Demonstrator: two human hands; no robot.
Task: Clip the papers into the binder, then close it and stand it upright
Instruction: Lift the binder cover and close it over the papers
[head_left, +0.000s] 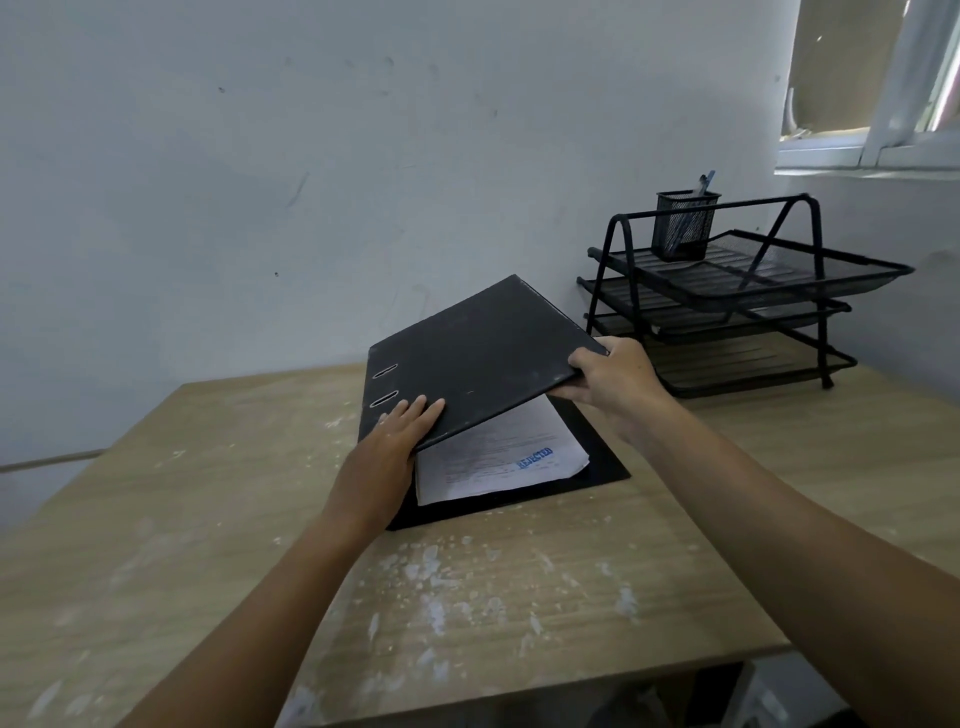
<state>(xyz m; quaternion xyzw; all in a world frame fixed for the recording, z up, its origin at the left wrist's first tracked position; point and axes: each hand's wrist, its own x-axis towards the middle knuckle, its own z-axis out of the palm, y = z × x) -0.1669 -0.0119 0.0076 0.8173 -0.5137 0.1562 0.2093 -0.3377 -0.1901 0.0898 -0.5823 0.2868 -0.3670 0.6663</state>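
A black lever-arch binder (483, 358) lies on the wooden table (208, 519), its top cover raised at a slant over the lower cover. White papers (498, 457) with a blue stamp lie inside, partly hidden by the raised cover. My left hand (395, 441) rests flat on the cover near the spine, fingers on top. My right hand (618, 376) grips the cover's free right edge, thumb on top. The ring mechanism is hidden.
A black three-tier mesh tray rack (737, 291) stands at the back right, a mesh pen cup (684, 223) with pens on its top tier. A wall rises right behind the table. White flecks mark the tabletop near the front.
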